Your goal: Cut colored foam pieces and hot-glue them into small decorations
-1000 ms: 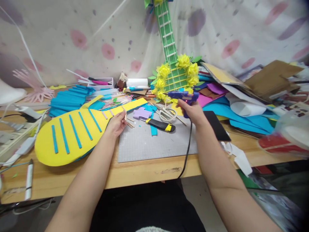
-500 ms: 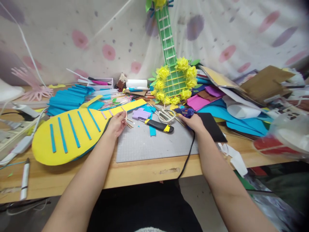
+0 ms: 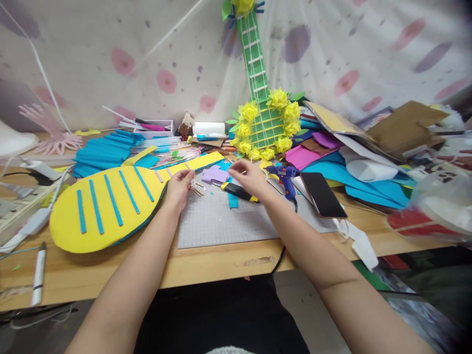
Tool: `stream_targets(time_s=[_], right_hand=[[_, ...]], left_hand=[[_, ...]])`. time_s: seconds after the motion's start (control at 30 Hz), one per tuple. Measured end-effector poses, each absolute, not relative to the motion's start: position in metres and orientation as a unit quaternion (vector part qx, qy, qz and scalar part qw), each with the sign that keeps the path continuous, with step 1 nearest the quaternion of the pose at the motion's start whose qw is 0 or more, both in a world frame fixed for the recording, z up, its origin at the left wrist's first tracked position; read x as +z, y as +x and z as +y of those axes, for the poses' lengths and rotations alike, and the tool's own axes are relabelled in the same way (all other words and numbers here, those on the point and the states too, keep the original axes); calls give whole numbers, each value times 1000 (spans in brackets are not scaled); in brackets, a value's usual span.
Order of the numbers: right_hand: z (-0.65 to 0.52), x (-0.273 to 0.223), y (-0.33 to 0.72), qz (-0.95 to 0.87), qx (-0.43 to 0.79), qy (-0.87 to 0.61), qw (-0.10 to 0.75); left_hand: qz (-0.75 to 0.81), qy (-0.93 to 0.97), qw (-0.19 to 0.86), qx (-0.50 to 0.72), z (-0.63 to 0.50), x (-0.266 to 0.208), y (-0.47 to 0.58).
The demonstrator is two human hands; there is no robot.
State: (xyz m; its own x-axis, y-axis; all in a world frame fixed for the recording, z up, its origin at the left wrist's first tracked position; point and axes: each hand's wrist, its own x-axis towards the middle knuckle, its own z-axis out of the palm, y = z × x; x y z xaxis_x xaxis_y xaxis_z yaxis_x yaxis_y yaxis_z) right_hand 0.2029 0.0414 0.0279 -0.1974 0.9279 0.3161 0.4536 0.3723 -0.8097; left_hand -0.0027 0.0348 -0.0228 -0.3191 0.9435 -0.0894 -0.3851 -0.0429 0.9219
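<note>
My left hand [image 3: 179, 189] is closed, thumb against fingers, pinching a small thin strip [image 3: 193, 180] beside the neck of a yellow cardboard guitar [image 3: 106, 211]. Blue strips cross the guitar's body, and short purple ones lie on its neck. My right hand [image 3: 250, 178] hovers over the black-and-yellow utility knife [image 3: 238, 191], fingers curved and apart, with nothing visible in them. Right of that hand a blue glue gun [image 3: 286, 178] rests on the grey cutting mat [image 3: 224, 228]. Purple paper scraps [image 3: 216, 174] lie between my hands. The scissors are mostly hidden behind my right hand.
A green guitar with yellow paper flowers [image 3: 266, 123] leans against the back curtain. A phone [image 3: 323, 195] lies on the mat's right side. Coloured paper [image 3: 368, 182] is piled at right, a power strip [image 3: 18, 211] and marker [image 3: 38, 275] at left.
My right hand has let go of the glue gun and moved left, over the knife. The glue gun now stands by itself near the phone. My left hand has barely moved.
</note>
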Motion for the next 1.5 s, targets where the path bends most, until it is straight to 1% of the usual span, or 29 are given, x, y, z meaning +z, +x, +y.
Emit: stream_targets(time_s=[0.07, 0.1, 0.17, 0.27, 0.43, 0.63, 0.8, 1.03, 1.17, 1.3, 1.4, 1.5], right_hand=[[43, 17, 169, -678, 440, -447, 382], [44, 13, 156, -630, 506, -448, 383], [45, 6, 139, -542, 610, -440, 373], [45, 5, 129, -454, 706, -416, 351], [39, 2, 124, -368, 806, -357, 295], [40, -11, 120, -335, 827, -314, 324], [41, -13, 122, -325, 838, -292, 329], [39, -10, 130, -372, 819, -274, 341], [42, -9, 143, -392, 803, -282, 350], [47, -5, 163, -374, 782, -310, 390], [53, -1, 180, -353, 762, -322, 437], [60, 1, 193, -342, 741, -322, 480]], left_hand=[[452, 271, 524, 669, 33, -20, -1], [440, 259, 537, 671, 32, -18, 0], [415, 238, 567, 670, 31, -16, 2], [382, 218, 606, 663, 30, -15, 4], [358, 224, 637, 645, 32, -21, 5], [364, 255, 616, 650, 30, -26, 9], [363, 278, 606, 651, 29, -25, 10], [328, 289, 612, 659, 28, -24, 13], [336, 325, 607, 643, 28, -21, 11], [369, 305, 590, 650, 32, -17, 6], [436, 277, 542, 663, 34, -16, 2], [467, 308, 502, 659, 34, -15, 3]])
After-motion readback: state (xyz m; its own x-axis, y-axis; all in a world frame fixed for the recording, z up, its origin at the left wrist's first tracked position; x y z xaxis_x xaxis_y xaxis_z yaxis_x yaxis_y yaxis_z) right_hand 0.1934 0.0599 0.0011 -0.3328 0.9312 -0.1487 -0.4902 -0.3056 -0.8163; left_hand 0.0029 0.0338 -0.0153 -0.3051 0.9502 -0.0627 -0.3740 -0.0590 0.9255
